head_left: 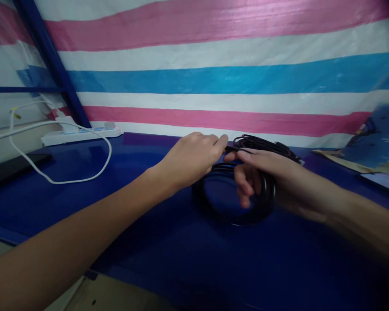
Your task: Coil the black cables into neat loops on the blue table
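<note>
A coil of black cable (207,206) hangs in loops below my hands, above the blue tabletop. My left hand (197,153) is closed on a stretch of the black cable at the top of the coil. With thumb and forefinger, my right hand (254,168) pinches the same stretch close by, and its other fingers curl inside the loops. My left palm and fingertips are largely hidden from view. Behind my right hand lies a second bundle of black cable (262,144).
A white power strip (81,136) with a plugged-in adapter (67,124) stands at the back left. Its white cord (106,160) loops over the blue table (129,246). A dark flat object (19,168) lies far left. Striped sheeting (214,80) hangs behind; a blue patterned item (376,138) is at right.
</note>
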Available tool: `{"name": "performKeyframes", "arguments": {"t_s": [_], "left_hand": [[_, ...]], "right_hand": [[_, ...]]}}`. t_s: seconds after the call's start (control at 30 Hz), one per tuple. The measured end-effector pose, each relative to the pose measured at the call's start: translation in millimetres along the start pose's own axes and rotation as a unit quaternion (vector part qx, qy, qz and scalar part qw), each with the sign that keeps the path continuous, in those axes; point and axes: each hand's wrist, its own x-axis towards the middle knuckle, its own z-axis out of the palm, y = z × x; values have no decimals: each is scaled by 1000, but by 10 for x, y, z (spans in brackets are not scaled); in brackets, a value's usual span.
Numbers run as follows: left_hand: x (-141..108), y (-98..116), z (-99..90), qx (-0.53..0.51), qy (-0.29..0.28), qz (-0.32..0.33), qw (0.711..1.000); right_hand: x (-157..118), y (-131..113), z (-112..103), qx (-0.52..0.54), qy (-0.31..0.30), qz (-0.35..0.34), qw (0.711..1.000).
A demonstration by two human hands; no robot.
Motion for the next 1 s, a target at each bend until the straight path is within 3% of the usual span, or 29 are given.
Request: {"name": "performKeyframes", "arguments": {"t_s": [0.07,0.17,0.43,0.53,0.63,0.73,0.87,0.93,1.0], "left_hand": [[0,-38,7,-10,-25,-32,999],[2,-87,48,-49,-17,-89,995],[-4,-53,60,-202,-4,-192,960],[-14,-34,1,-353,-42,-230,906],[-11,6,-33,-515,-108,-230,819],[4,66,-16,-624,-172,-237,724],[26,124,31,-708,-194,-270,623],[30,142,41,-732,-185,-261,602],[24,160,47,-737,-170,-247,606]], "right_hand": [[-7,26,7,2,-19,-37,999],[-30,54,41,3,-13,-70,997],[-63,10,23,-80,19,-46,996],[-68,-28,-22,-131,32,-31,990],[-68,-8,-27,-215,15,-40,976],[-41,79,-3,-317,0,-116,941],[9,168,34,-404,69,-234,882],[11,167,54,-416,104,-264,864],[-7,143,76,-407,129,-281,859]]}}
